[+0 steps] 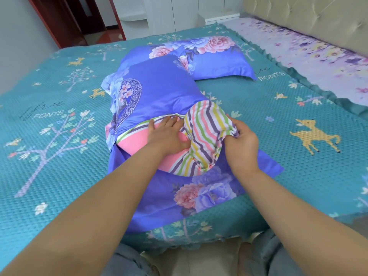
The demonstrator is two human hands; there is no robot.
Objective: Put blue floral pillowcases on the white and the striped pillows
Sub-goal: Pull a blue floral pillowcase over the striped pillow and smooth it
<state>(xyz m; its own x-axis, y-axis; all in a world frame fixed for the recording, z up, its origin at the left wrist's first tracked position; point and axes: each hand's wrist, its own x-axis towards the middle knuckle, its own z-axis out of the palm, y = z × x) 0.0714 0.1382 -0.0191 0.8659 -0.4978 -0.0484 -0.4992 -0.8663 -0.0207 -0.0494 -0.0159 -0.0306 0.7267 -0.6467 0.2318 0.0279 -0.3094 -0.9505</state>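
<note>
Left hand (169, 132) lies flat on the striped pillow (201, 136); right hand (242, 144) pinches its 3 o'clock corner. Best tuck that corner into the pillowcase (159, 92) w/ small pushes.

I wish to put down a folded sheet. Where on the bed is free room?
Free: the teal bedspread left of the striped pillow, and right of it around the yellow deer. Crowded: the middle, with both hands, the half-covered pillow, and the finished blue floral pillow behind.
</note>
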